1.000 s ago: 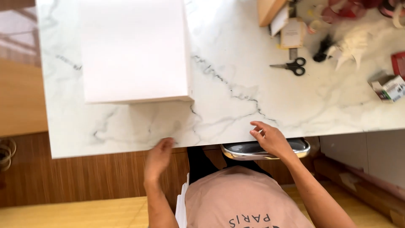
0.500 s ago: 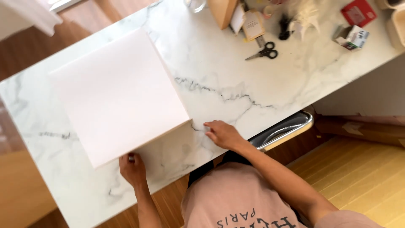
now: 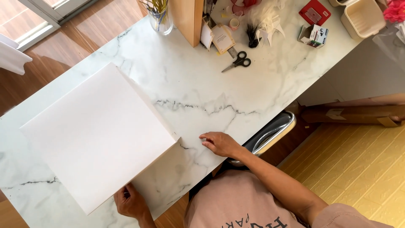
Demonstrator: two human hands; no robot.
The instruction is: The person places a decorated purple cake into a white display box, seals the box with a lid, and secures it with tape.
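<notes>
A large white square board lies flat on the white marble desk, filling the desk's 8 o'clock part, turned so one corner points toward 12 o'clock. The left hand grips the board's edge at about 6 o'clock, fingers curled closed onto the rim near the desk's front edge. The right hand rests on the bare desk at the board's 3 o'clock, just beside the board's right corner but apart from it, fingers relaxed and half spread, holding nothing.

Well apart, toward 1 o'clock from the board, black-handled scissors lie on the desk. Beyond them at 12 o'clock stand a wooden block and a glass vase with stems, with small paper cards between. At 2 o'clock sit a red flat case, a small carton and a cream plastic bin. A metal chair back shows at the desk's front edge, just right of the right hand.
</notes>
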